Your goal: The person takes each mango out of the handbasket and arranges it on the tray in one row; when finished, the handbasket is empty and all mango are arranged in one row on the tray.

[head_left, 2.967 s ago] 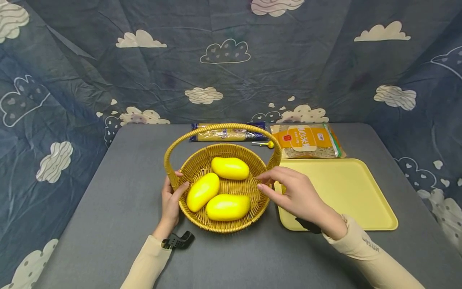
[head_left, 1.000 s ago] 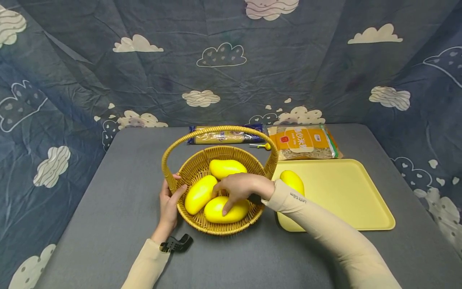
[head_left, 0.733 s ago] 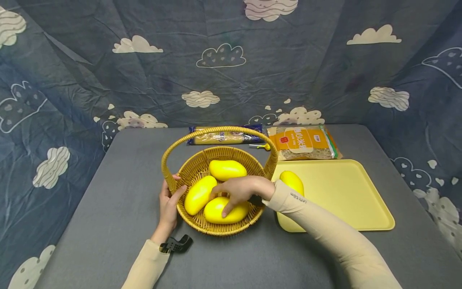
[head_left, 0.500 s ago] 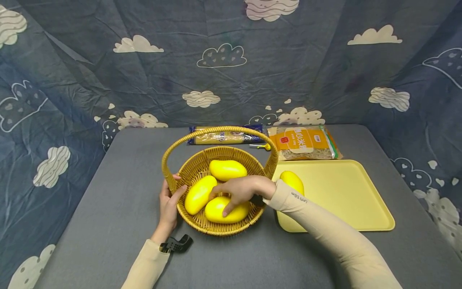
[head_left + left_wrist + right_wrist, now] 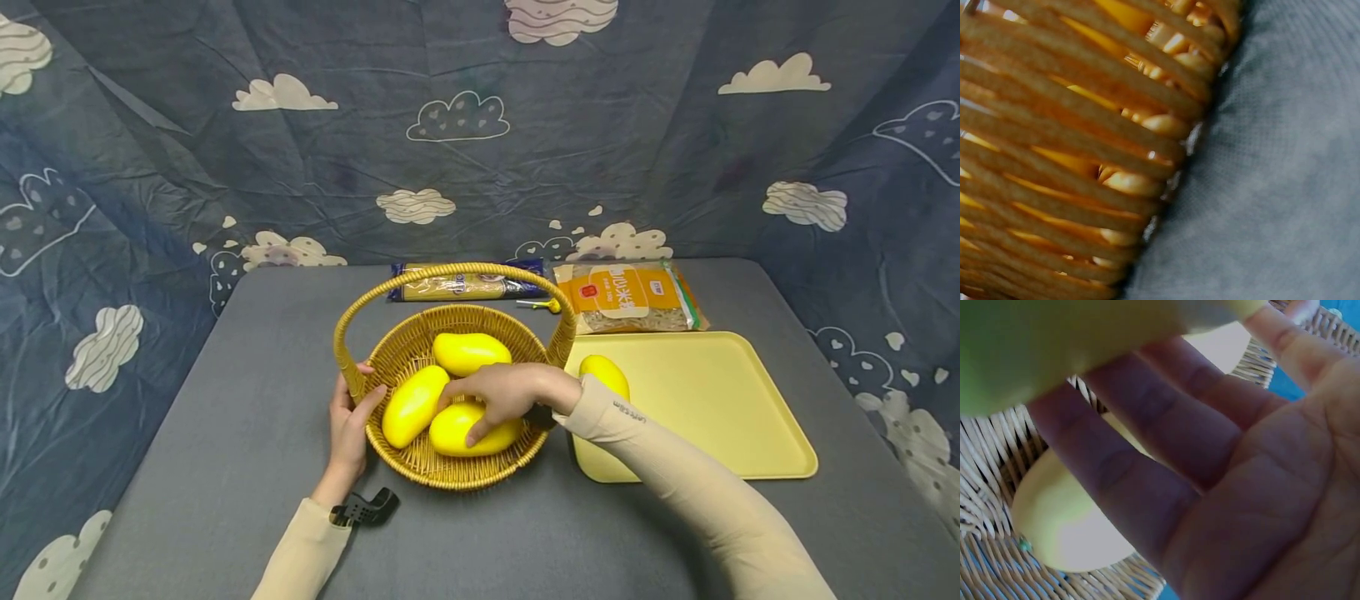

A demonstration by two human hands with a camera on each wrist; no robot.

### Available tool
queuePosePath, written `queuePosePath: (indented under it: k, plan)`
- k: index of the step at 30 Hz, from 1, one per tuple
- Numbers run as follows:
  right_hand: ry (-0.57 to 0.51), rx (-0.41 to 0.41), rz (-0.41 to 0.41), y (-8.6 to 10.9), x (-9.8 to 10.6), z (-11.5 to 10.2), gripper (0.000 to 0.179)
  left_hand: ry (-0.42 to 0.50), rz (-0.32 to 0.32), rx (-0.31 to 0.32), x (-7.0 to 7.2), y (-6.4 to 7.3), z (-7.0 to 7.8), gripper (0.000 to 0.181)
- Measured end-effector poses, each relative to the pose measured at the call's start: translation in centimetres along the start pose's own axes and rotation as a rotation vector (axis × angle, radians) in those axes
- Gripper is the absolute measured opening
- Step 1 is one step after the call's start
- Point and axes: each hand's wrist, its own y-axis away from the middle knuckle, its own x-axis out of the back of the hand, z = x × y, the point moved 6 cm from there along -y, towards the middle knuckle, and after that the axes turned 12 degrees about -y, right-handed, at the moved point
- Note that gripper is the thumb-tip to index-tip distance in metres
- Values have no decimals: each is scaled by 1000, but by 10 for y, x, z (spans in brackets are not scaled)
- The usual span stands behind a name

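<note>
A round wicker basket point(image 5: 390, 459) with a tall arched handle point(image 5: 442, 271) stands mid-table, three yellow mangoes inside it. My left hand point(image 5: 349, 433) grips the basket's left side at the foot of the handle, thumb over the rim; its wrist view shows only the weave point(image 5: 1072, 162) close up. Reaching in from the right, my right hand point(image 5: 498, 393) grips the front mango point(image 5: 453, 431), thumb on the near side. The right wrist view has that mango point(image 5: 1054, 350) against the fingers. Beside it lie the left mango point(image 5: 415, 407) and the back mango point(image 5: 468, 353).
Right of the basket is a pale yellow tray point(image 5: 720, 408), with another mango point(image 5: 603, 373) at its left side, partly behind the right sleeve. Behind them lie a long blue-and-yellow packet point(image 5: 465, 286), a small yellow-headed item point(image 5: 552, 306) and an orange bag point(image 5: 626, 292).
My right hand has come from the basket's right rim, by the tray, to the front mango and grips it. That mango has just shifted slightly up and right. The left hand keeps its hold.
</note>
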Motion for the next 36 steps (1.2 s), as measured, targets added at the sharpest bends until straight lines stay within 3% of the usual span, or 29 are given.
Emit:
queuePosePath:
  k: [17, 25, 36]
  plan:
    - [0, 227, 296, 24, 17, -19, 55, 18, 2, -6, 1, 0, 1, 30]
    - [-20, 236, 398, 35, 19, -19, 56, 18, 0, -4, 0, 0, 0, 30]
    - [-80, 234, 641, 65, 21, -25, 58, 17, -4, -9, 0, 0, 1, 30]
